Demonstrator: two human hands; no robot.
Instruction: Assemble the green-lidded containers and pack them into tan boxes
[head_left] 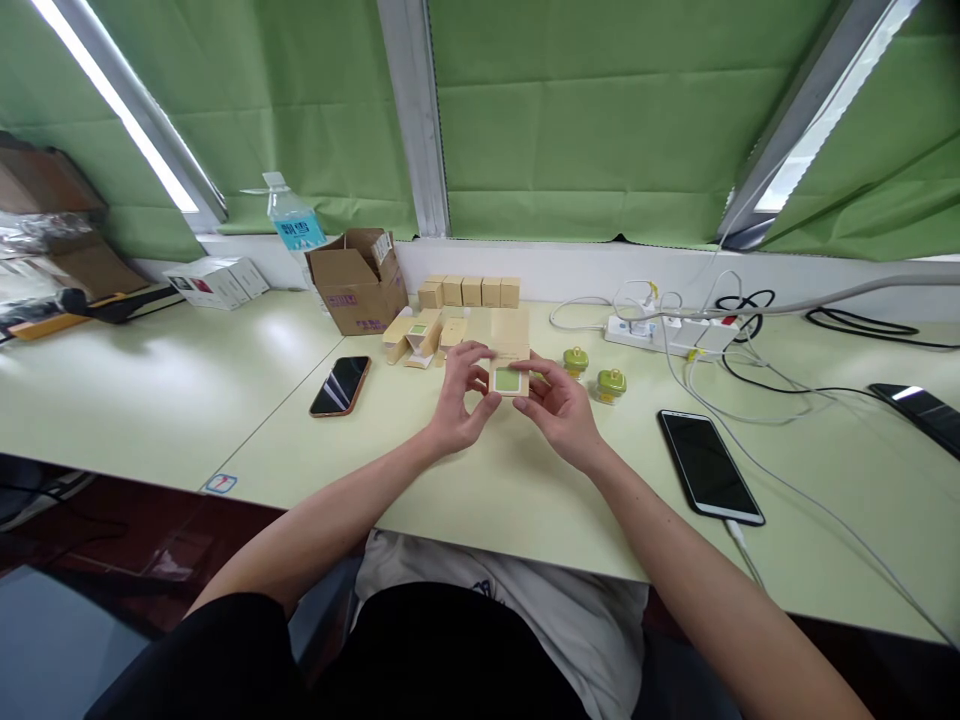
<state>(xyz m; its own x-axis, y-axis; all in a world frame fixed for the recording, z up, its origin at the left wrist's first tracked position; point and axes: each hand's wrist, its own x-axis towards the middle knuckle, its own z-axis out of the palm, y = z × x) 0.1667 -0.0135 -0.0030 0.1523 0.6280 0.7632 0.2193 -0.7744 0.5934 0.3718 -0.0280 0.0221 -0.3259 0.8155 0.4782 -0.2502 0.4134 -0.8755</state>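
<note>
Between my two hands, a little above the table, is a small tan cardboard box (510,345) with its lid flap standing up and a green square on its front. My left hand (461,400) grips its left side with thumb and fingers. On the right side, my right hand (556,410) pinches it the same way. Just right of my right hand stand two small jars with green lids, one jar (575,362) behind the other jar (610,385). Part of another green thing shows behind my right fingers. Beyond my left hand lie several opened tan boxes (424,332).
A row of closed small boxes (471,291) lines the wall, near a brown carton (358,285) and a water bottle (295,215). Phones lie left (340,386) and right (709,465). A power strip (667,332) with tangled cables (750,370) sits at the back right.
</note>
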